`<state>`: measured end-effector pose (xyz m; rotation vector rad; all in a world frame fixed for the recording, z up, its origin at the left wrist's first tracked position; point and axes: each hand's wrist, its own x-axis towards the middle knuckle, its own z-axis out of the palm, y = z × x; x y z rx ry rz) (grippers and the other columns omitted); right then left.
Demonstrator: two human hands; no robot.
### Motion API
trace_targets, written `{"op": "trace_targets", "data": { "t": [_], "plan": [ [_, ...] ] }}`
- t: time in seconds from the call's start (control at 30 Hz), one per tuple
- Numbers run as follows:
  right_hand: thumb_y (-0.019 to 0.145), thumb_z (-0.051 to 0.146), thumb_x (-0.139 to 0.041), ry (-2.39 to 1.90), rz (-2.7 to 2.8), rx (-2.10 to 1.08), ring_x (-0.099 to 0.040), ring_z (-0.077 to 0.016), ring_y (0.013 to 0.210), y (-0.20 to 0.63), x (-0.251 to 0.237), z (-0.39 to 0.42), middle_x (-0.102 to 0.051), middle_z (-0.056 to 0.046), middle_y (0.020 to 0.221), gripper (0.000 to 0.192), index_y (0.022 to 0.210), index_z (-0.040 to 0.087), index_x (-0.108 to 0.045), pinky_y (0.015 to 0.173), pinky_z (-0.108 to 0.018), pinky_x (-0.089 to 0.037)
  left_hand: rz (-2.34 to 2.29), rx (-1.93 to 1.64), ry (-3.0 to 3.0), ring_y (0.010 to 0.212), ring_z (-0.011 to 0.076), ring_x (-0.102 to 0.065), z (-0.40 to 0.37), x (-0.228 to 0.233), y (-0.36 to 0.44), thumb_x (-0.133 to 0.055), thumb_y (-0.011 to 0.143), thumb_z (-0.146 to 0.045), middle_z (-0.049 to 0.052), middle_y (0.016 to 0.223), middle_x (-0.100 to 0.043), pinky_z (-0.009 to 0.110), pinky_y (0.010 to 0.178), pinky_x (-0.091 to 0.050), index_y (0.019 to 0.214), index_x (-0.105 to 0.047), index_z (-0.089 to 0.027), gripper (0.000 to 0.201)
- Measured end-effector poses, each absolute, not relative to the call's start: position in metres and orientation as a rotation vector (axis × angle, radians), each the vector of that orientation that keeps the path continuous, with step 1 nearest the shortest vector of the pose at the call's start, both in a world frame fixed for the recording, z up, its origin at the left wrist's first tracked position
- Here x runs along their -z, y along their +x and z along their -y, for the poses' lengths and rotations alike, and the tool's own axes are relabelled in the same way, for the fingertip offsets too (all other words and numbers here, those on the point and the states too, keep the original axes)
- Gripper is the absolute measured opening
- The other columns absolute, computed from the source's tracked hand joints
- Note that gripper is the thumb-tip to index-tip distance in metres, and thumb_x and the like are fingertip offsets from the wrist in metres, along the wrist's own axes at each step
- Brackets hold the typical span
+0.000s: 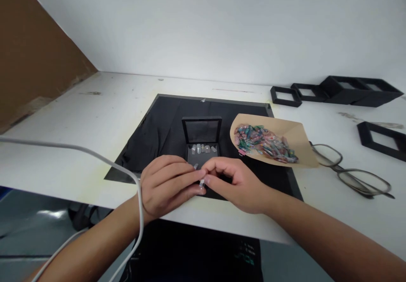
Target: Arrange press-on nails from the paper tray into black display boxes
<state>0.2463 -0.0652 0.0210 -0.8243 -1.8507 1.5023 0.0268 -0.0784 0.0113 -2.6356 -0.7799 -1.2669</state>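
My left hand point(166, 184) and my right hand point(236, 184) meet at the near edge of a black mat point(165, 125). Their fingertips pinch a small pale false nail point(201, 183) between them. Just beyond the fingers stands a small black display box point(201, 140) with its clear lid upright. A row of several pale nails point(203, 149) lies inside it. To the right lies a tan paper sheet point(298, 140) heaped with several colourful nails point(264, 142).
Folded glasses point(352, 170) lie right of the paper. Several black square frames point(345, 89) sit at the back right, with another frame point(382, 140) nearer. A grey cable point(95, 157) crosses my left wrist. The white table's front edge point(63, 193) runs under my hands.
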Motion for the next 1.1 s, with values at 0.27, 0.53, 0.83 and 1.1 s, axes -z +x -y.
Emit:
{"op": "trace_targets", "data": {
  "t": [0.27,0.53,0.83,1.1],
  "plan": [
    [0.090,0.027,-0.066,-0.816,1.877,-1.458,-0.048,-0.0080,0.059,0.246,-0.019,0.065,-0.059,0.003,0.065,0.016,0.089,0.014,-0.074,0.055,-0.021,-0.040,0.799,1.323,-2.664,0.073,0.0166,-0.066,0.082,-0.013,0.024,-0.081,0.082,-0.012,0.005,0.084,-0.073,0.031,0.064,-0.057,0.105,-0.074,-0.015,0.025],
    [0.084,0.027,-0.078,-0.828,1.883,-1.213,-0.060,-0.0097,0.062,0.250,-0.025,0.069,-0.069,-0.001,0.073,0.021,0.100,0.014,-0.077,0.055,-0.021,-0.047,0.849,1.342,-2.640,0.064,0.0131,-0.068,0.085,-0.019,0.023,-0.082,0.081,-0.013,0.003,0.077,-0.075,0.026,0.060,-0.057,0.091,-0.073,-0.013,0.013],
    [0.080,0.022,-0.084,-0.727,1.933,-1.009,-0.067,-0.0113,0.066,0.248,-0.026,0.074,-0.077,-0.003,0.079,0.017,0.095,0.017,-0.079,0.048,-0.020,-0.048,0.743,1.153,-2.715,0.071,0.0138,-0.073,0.090,-0.024,0.015,-0.081,0.083,-0.015,0.001,0.082,-0.077,0.026,0.062,-0.057,0.099,-0.071,-0.014,0.019],
    [0.079,0.018,-0.085,-0.629,2.074,-0.571,-0.073,-0.0169,0.079,0.248,-0.026,0.076,-0.080,-0.006,0.089,0.026,0.103,0.014,-0.076,0.076,-0.032,-0.061,0.730,1.000,-2.714,0.077,0.0161,-0.074,0.097,-0.027,0.013,-0.078,0.086,-0.015,0.002,0.088,-0.078,0.030,0.066,-0.057,0.105,-0.071,-0.015,0.020]
  ]
}}
